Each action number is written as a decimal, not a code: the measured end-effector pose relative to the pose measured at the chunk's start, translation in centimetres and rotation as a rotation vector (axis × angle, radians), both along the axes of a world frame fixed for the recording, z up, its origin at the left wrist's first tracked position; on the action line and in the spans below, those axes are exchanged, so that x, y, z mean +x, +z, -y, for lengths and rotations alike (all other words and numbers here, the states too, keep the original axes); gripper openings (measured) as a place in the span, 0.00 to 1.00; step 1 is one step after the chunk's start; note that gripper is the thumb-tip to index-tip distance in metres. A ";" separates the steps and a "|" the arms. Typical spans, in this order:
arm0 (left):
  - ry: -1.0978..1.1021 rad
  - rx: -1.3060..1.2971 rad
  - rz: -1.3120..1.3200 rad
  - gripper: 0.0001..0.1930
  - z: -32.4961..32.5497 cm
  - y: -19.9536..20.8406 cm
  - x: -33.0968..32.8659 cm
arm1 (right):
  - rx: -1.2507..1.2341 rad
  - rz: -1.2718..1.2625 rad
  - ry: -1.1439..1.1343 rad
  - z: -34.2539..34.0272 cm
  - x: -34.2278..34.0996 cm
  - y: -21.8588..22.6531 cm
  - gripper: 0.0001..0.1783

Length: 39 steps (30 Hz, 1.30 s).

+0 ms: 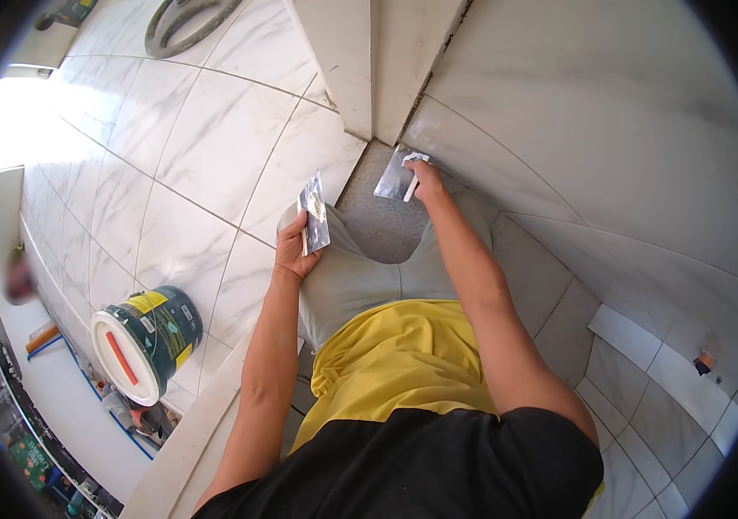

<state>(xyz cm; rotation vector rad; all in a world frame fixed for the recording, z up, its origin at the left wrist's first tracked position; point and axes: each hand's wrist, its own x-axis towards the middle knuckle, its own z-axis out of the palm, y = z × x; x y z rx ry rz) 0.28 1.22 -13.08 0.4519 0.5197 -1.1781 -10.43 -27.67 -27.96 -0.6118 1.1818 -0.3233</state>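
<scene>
My left hand [291, 253] grips a flat metal putty knife [315, 218] by its pale handle, blade pointing up and away from me over the white floor tiles. In my right hand [427, 180] is a second, wide-bladed putty knife [393, 180], with white paste near its handle. That blade is over the grey rough strip [375, 216] at the foot of the cream door frame [395, 73]; whether it touches is unclear. My fingers partly cover both handles.
A dark green bucket [180, 318] with a white lid [142, 381] stands at left, an orange strip [121, 358] on the lid. Beyond it lies what looks like a power tool [151, 421]. A grey ring-shaped coil [158, 39] rests far left. Marbled wall tiles [594, 112] rise close on my right.
</scene>
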 end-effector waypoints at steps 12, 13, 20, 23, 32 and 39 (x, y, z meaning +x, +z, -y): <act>0.016 0.036 -0.020 0.11 0.1 0.6 0.0 | 0.046 0.007 -0.006 0.9 1.7 1.4 0.13; 0.018 0.035 -0.019 0.11 0.1 0.6 0.0 | 0.056 0.011 -0.011 0.9 1.7 1.9 0.13; -0.035 -0.222 -0.004 0.13 -1.0 -1.0 0.3 | 0.077 0.052 0.000 0.7 2.0 5.4 0.13; -0.008 0.001 0.003 0.11 0.0 0.3 -0.1 | 0.047 0.067 -0.008 0.7 1.6 6.3 0.13; -0.019 0.000 0.013 0.11 0.2 0.4 -0.3 | -0.130 0.016 0.019 0.5 1.6 9.8 0.14; -0.044 -0.201 0.021 0.13 -1.0 -0.6 0.1 | -0.172 0.076 -0.033 -1.2 0.2 13.6 0.12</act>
